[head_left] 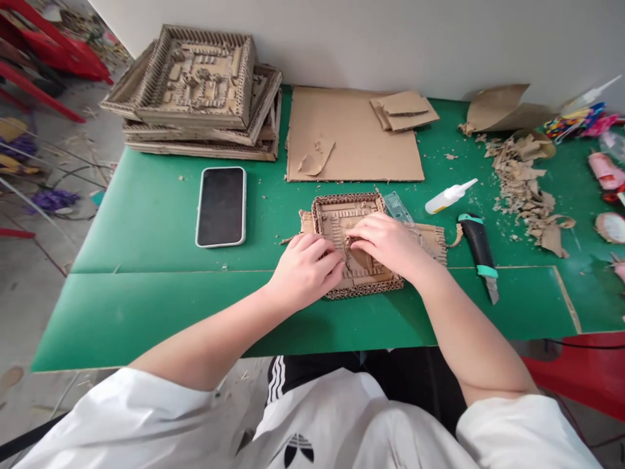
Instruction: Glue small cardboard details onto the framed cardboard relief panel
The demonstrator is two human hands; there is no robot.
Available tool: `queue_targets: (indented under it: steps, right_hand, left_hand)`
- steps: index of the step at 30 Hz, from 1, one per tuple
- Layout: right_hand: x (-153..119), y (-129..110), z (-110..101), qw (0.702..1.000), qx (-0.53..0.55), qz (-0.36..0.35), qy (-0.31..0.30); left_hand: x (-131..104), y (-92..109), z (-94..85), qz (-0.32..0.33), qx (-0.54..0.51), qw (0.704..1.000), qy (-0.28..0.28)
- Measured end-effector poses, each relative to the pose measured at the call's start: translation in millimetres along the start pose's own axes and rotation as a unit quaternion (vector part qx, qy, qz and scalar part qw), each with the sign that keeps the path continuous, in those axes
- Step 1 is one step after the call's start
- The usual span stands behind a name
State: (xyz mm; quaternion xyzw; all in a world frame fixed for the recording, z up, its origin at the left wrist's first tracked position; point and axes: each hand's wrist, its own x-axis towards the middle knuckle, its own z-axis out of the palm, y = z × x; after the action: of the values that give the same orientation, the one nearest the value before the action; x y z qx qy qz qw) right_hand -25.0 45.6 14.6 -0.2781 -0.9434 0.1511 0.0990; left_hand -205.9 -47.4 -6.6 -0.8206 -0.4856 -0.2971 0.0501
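Observation:
A small cardboard tray [364, 292] with corrugated walls and strips glued inside lies on the green table before me. My left hand [312, 266] is closed on its left wall, fingers curled over the edge. Over the middle of the tray, my right hand [385, 240] pinches a small brown cardboard piece [349, 242], its shape mostly hidden by the fingers. Under and beside the tray are a corrugated cardboard strip [434, 242] and a clear plastic ruler [398, 207], partly covered by the tray and right hand.
To the right are a white glue bottle [446, 198], a utility knife [479, 251] with its blade out, and cardboard scraps [525, 189]. A phone [221, 207] lies left. Behind are a flat cardboard sheet [351, 146] and stacked cardboard trays [195, 120]. The green table [161, 303] ends near my lap.

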Motion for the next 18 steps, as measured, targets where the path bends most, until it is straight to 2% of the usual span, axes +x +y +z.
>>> queue_targets:
  steps: [10,18]
  right_hand:
    - [-0.3,2.8,8.8,0.999,-0.031,-0.034,0.010]
    - [-3.4,4.8,6.9,0.999,-0.005,-0.033,0.007]
  left_hand:
    - [-1.3,0.3,2.5,-0.010,0.001,1.000,-0.029]
    - [-1.6,-0.1,3.8,-0.009,-0.006,0.999,-0.033]
